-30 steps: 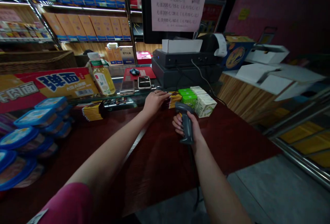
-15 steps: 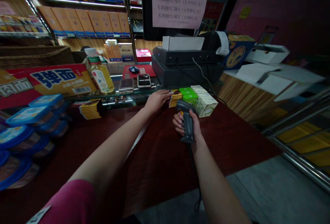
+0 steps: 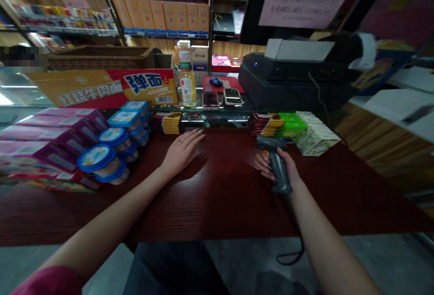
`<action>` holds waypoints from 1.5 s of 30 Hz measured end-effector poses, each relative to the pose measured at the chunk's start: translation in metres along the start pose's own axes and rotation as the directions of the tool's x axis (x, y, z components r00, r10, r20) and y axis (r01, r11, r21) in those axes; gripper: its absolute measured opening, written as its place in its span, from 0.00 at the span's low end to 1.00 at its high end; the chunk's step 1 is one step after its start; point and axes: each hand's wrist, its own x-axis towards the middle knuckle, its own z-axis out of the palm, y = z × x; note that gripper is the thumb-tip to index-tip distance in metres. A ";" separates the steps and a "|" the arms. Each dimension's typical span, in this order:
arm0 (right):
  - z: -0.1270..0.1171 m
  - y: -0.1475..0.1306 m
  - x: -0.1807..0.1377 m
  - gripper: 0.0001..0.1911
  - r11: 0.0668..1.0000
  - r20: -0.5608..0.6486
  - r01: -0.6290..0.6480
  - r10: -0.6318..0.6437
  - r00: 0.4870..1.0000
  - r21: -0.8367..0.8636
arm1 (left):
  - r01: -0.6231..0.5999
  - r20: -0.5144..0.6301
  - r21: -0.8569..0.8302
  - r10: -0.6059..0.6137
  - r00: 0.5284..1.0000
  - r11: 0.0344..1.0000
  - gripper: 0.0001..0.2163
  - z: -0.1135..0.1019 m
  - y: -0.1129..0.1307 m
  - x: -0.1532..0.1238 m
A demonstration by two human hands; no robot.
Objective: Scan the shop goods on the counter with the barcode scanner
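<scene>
My right hand (image 3: 288,164) is wrapped round the grip of a dark grey barcode scanner (image 3: 278,166), held above the dark red tabletop (image 3: 224,195). The scanner's head points left and its cord hangs down past the table's front edge. My left hand (image 3: 183,150) is over the table with nothing in it, fingers stretched out together. Just behind that hand lies a stack of brown and yellow packets (image 3: 166,123). A second stack of such packets (image 3: 266,124) sits beyond the scanner, beside green boxes (image 3: 291,126) and pale green-and-white cartons (image 3: 315,134).
At left stand blue-lidded tubs (image 3: 98,159) and purple boxes (image 3: 50,134). A noodle carton (image 3: 108,88), a bottle of yellow drink (image 3: 187,84) and a phone (image 3: 233,96) rest on the glass ledge behind. A black cash drawer (image 3: 288,89) fills the back right.
My view has swung to the left. My left hand has come off the right-hand packet stack and moved left across the table. My right hand still holds the scanner.
</scene>
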 end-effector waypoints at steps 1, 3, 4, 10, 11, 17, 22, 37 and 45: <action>0.007 0.004 0.004 0.21 1.000 0.003 -0.025 0.025 1.000 -0.008 | 0.079 -0.038 0.013 -0.078 0.996 0.997 0.28 -0.007 -0.008 -0.014; 0.021 0.014 0.015 0.21 0.997 0.017 -0.076 0.076 0.997 -0.033 | 0.219 -0.118 0.016 -0.216 0.969 0.976 0.28 -0.016 -0.021 -0.031; 0.029 0.020 0.023 0.21 0.995 0.022 -0.092 0.093 0.995 -0.042 | 0.281 -0.151 0.007 -0.277 0.949 0.960 0.29 -0.017 -0.027 -0.033; 0.073 0.058 0.084 0.21 0.989 0.051 -0.141 0.143 0.988 -0.030 | 0.510 -0.266 -0.077 -0.511 0.818 0.857 0.37 -0.001 -0.058 -0.016; 0.078 0.062 0.094 0.21 0.987 0.069 -0.159 0.161 0.985 -0.033 | 0.524 -0.267 -0.092 -0.528 0.806 0.846 0.36 0.003 -0.064 -0.012; 0.091 0.069 0.125 0.21 0.984 0.020 -0.175 0.176 0.984 -0.027 | 0.559 -0.265 -0.178 -0.587 0.765 0.810 0.24 0.012 -0.098 -0.005; 0.094 0.065 0.122 0.21 0.991 -0.082 -0.131 0.128 0.988 -0.041 | 0.494 -0.322 -0.173 -0.523 0.789 0.852 0.16 0.001 -0.097 -0.009; 0.093 0.073 0.117 0.23 0.907 -0.140 -0.330 0.302 0.943 -0.260 | 0.569 0.088 -0.609 -0.665 0.741 0.553 0.11 0.015 -0.056 -0.005; 0.099 0.074 0.119 0.22 0.916 -0.119 -0.291 0.269 0.956 -0.274 | 0.567 0.109 -0.583 -0.635 0.764 0.582 0.18 0.017 -0.057 -0.005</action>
